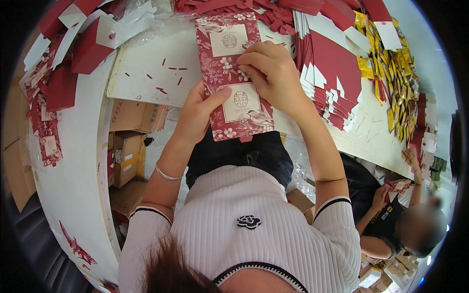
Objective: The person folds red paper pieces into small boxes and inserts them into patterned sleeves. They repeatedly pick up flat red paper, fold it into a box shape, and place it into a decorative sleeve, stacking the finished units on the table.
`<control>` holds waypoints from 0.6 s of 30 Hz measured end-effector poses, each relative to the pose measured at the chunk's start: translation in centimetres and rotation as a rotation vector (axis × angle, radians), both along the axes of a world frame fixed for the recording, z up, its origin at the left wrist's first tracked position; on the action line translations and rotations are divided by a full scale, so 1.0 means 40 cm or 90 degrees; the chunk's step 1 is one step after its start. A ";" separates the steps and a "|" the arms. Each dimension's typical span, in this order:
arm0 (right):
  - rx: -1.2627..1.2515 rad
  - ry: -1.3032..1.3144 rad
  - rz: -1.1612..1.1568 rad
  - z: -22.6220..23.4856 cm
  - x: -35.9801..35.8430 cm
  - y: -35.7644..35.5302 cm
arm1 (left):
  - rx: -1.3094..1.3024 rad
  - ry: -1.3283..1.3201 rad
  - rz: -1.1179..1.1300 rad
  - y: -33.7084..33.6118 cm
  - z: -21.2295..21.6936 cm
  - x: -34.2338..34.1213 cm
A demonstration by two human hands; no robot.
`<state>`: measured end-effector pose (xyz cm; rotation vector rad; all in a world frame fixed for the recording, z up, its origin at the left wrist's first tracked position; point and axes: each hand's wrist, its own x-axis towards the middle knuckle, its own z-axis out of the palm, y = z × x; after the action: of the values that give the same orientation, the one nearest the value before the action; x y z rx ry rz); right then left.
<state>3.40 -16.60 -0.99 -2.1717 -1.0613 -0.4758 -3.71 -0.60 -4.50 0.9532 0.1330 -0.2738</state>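
Observation:
A long red printed cardboard piece (pixel 222 73), patterned with flowers and birds, lies flat in front of me. It bears two cream panels, and its near end extends past the table edge. My left hand (pixel 196 113) grips its left edge, thumb on top and fingers underneath. Over its middle and right edge, my right hand (pixel 276 73) has bent fingers pressed together against the card. Whatever small part those fingertips pinch is hidden. A stack of flat red and white box blanks (pixel 334 68) stands just right of my right hand.
Yellow packets (pixel 393 73) are heaped at the right. Folded red boxes (pixel 93 46) sit at the left, near clear plastic wrap (pixel 134 24). Red scraps (pixel 220 6) lie at the back, and cartons (pixel 128 151) stand below the white table (pixel 141 83). A co-worker (pixel 391 219) handles a red printed piece at lower right.

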 end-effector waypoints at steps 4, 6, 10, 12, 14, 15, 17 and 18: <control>-0.046 -0.013 -0.002 0.004 -0.001 -0.002 | -0.015 0.001 -0.014 0.002 0.001 0.004; -0.073 -0.035 0.004 0.008 -0.001 0.003 | -0.113 0.001 -0.006 0.009 -0.007 0.002; -0.191 -0.029 0.009 0.035 0.001 0.019 | -0.452 -0.032 -0.054 0.023 -0.038 0.017; -0.182 -0.004 0.024 0.031 0.010 0.026 | -0.541 -0.101 -0.119 0.019 -0.052 0.023; -0.176 0.090 0.039 0.030 0.018 0.028 | -0.201 -0.029 0.020 -0.011 -0.008 -0.002; -0.173 0.138 0.047 0.029 0.019 0.029 | -0.030 0.008 0.088 -0.022 0.013 -0.011; -0.247 0.060 0.063 0.038 0.017 0.042 | -0.150 0.008 0.071 -0.021 -0.028 0.009; -0.284 0.020 0.071 0.044 0.015 0.047 | -0.209 0.007 0.063 -0.020 -0.042 0.017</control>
<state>4.02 -14.71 0.78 -2.4706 -1.3653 -0.1613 -3.01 -1.39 -6.19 0.6168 0.1401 -0.2025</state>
